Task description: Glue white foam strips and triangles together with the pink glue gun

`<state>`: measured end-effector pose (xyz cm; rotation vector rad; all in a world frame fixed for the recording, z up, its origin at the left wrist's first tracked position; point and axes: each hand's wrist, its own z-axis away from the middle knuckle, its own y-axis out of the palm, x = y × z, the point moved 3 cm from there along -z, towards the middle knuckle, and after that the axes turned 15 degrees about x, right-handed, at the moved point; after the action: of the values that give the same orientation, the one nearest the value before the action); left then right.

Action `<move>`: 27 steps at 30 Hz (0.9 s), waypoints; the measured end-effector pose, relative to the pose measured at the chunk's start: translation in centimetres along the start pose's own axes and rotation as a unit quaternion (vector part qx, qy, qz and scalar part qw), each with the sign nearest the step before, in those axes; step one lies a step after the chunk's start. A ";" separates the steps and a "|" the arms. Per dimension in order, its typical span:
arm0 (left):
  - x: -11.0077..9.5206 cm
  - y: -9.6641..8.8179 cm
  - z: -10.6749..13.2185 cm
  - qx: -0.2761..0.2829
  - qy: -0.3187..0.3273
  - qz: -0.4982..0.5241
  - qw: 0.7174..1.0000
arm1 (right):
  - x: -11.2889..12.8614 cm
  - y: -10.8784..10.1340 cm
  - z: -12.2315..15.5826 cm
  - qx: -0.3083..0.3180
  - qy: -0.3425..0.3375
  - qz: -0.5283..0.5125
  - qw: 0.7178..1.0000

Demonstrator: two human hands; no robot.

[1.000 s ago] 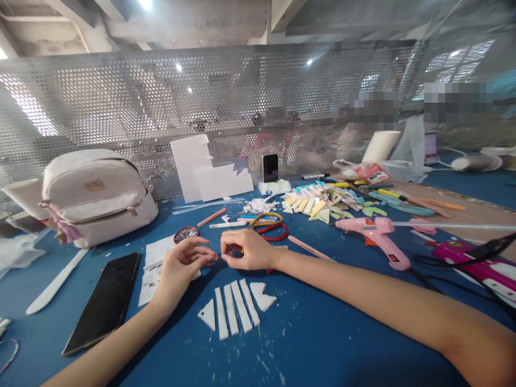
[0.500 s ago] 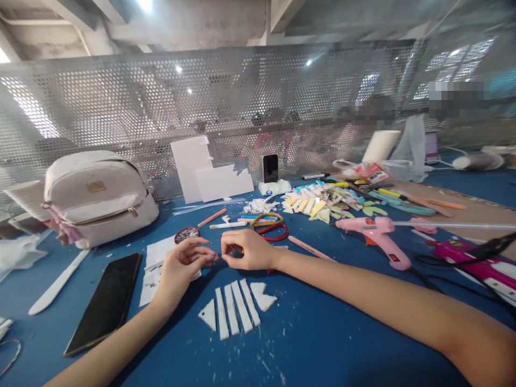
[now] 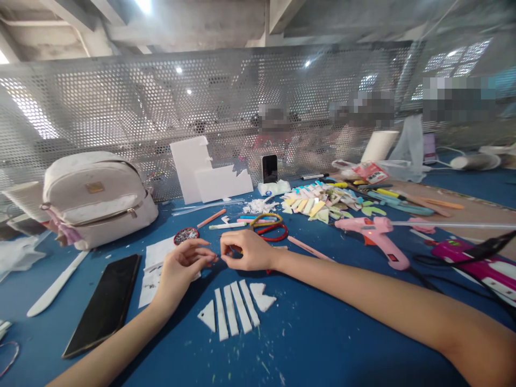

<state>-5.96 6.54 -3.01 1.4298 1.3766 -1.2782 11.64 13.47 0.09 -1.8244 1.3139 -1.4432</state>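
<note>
My left hand [image 3: 185, 269] is pinched at thumb and fingertips, over the edge of a white paper sheet [image 3: 155, 258]. Almost touching it, my right hand [image 3: 246, 250] is also closed in a pinch. Whatever lies between the fingertips is too small to make out. Below both hands, several white foam-like pieces lie in a fish shape: a triangle with a dark dot [image 3: 208, 316], several slanting strips [image 3: 231, 309] and a notched tail piece [image 3: 263, 297]. Behind my left hand sits a round red-rimmed dish [image 3: 186, 235] of small bits. Scissors with red and yellow handles [image 3: 278, 232] lie partly behind my right hand.
A phone [image 3: 102, 303] and white plastic knife [image 3: 56, 287] lie left, before a white backpack [image 3: 97, 199]. A pink glue gun [image 3: 379, 234] with its cord lies right. Coloured scraps [image 3: 322, 199], white crumbs [image 3: 260, 206] and a standing phone [image 3: 270, 169] are behind, before a perforated screen [image 3: 226, 97].
Both hands keep nearly the same pose, fingertips close together. The view has shifted very slightly; the white pieces lie as before.
</note>
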 end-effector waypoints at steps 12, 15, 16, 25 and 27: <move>-0.3 0.4 0.1 -0.013 0.012 -0.013 1.000 | -0.2 0.2 0.0 0.001 -0.006 0.006 1.000; -0.4 0.4 0.1 -0.015 0.014 -0.019 1.000 | -0.2 0.2 0.0 0.003 -0.005 0.010 1.000; -0.5 0.4 0.1 -0.015 0.014 -0.022 1.000 | -0.2 0.2 0.0 0.004 -0.005 0.012 1.000; -0.1 0.0 0.2 -0.002 0.006 -0.045 0.999 | -0.3 0.3 0.1 0.013 -0.002 0.021 1.000; 0.0 0.0 0.2 -0.001 0.004 -0.048 0.999 | -0.3 0.3 0.1 0.015 -0.003 0.023 1.000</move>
<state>-6.03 6.37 -3.07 1.3837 1.4663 -1.3336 11.58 13.60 -0.36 -1.7675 1.3152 -1.4252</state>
